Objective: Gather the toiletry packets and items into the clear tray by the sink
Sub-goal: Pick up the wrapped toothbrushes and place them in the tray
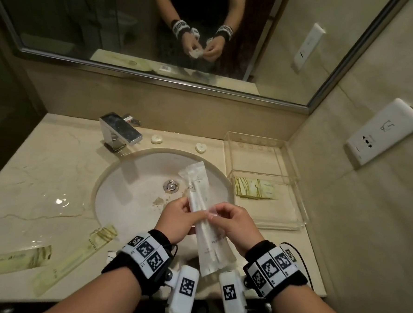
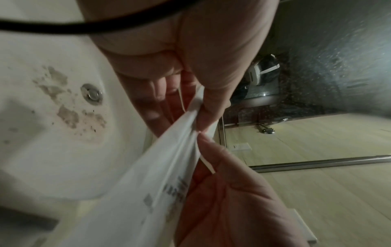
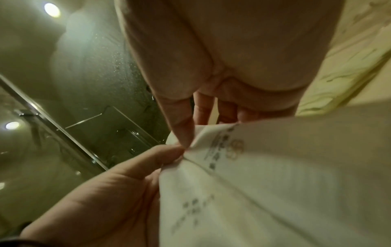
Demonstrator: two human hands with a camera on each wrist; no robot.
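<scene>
At the lower left of the head view two long green-printed packets (image 1: 13, 262) (image 1: 73, 254) lie flat on the marble surface (image 1: 42, 170), well apart from the tray, so they look not yet gathered. Further right, above the basin (image 1: 131, 188), two small pale soaps (image 1: 156, 139) (image 1: 200, 147) sit on the surface beside the faucet (image 1: 120, 131).

In the middle of the frame both hands hold two long white packets (image 1: 204, 219) together over the basin, probably squaring them into one bundle so they can go into the tray in a single move. The left hand (image 1: 177, 221) comes in from the lower left, palm turned inward, its fingers curled round the packets' left edge. The left wrist view shows its thumb and forefinger pinching the wrapper (image 2: 169, 150). The right hand (image 1: 232, 227) comes in from the lower right, knuckles up, thumb and forefinger pinching the right edge at mid length; the right wrist view shows that pinch closed on the folded wrapper (image 3: 253, 183). The packets slant away from the person, their far end over the drain (image 1: 171, 185).

At the right the clear tray (image 1: 294, 161) stands on the surface against the wall, with a stack of green-printed sachets (image 1: 254, 188) already in it, near its left wall.
</scene>
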